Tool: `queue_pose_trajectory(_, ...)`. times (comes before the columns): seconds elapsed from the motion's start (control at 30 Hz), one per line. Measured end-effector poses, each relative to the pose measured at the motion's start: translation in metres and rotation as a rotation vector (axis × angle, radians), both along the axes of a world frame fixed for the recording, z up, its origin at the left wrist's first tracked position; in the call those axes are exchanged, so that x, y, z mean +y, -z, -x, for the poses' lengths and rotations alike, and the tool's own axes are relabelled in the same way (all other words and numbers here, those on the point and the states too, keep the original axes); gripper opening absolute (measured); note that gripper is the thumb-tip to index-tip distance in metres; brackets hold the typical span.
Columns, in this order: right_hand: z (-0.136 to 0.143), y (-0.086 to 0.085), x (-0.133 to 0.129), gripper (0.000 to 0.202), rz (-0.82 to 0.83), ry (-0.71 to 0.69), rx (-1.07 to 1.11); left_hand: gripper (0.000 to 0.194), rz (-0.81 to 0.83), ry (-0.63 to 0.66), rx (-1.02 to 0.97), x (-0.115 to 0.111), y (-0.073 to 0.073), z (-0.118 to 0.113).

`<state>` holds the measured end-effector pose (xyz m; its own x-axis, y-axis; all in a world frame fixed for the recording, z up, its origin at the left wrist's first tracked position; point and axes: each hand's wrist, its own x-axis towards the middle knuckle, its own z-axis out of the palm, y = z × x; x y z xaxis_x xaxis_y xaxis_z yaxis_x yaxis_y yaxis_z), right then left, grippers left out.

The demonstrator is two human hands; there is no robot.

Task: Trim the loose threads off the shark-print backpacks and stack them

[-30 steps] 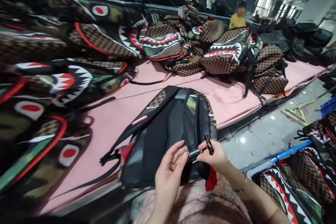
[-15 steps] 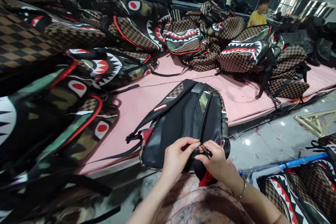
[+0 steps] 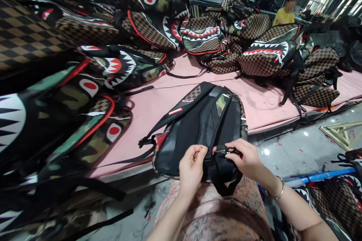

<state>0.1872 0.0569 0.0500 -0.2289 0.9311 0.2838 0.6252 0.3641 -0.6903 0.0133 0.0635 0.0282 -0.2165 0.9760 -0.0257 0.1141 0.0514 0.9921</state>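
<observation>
Fingers of the left hand (image 3: 192,168) closely pinched a black webbing shoulder strap (image 3: 218,131); the right hand (image 3: 249,160), fingertips slightly parted, gripped a small dark blurred object (image 3: 227,151), both above the black-backed, brown-checkered backpack (image 3: 183,143) on the pink-covered table (image 3: 138,120)

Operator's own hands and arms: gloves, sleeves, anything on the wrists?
No gloves on the left hand or right hand. Both forearms are bare as far as the frame shows; no sleeve in view. The right wrist has a thin, rounded, silver-coloured bangle; none shows on the left. No cables or markings on either arm. Too small to rule out rings.
</observation>
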Motion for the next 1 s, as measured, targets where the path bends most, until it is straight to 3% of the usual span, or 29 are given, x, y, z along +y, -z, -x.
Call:
queue_pose_trajectory(0.33, 0.009, -0.028, 0.011, 0.005, 0.010, -0.090, -0.451, 0.019, -0.019, 0.018, 0.003, -0.001, 0.000, -0.009)
queue_pose_trajectory(0.5, 0.005, -0.027, 0.013, 0.003, 0.088, -0.074, -0.390, 0.028, 0.139, 0.030, -0.240, -0.001, 0.004, -0.009)
queue_pose_trajectory(0.7, 0.008, -0.029, 0.019, 0.005, 0.050, -0.159, -0.357, 0.029, 0.116, 0.060, -0.208, -0.003, -0.004, -0.009)
queue_pose_trajectory(0.83, 0.005, -0.016, 0.020, 0.005, 0.099, -0.137, -0.160, 0.033, 0.133, 0.040, -0.336, -0.001, -0.005, -0.005)
queue_pose_trajectory(1.0, 0.005, 0.022, 0.028, 0.016, 0.360, 0.106, 0.512, 0.043, 0.244, 0.110, -0.441, 0.016, -0.003, 0.007)
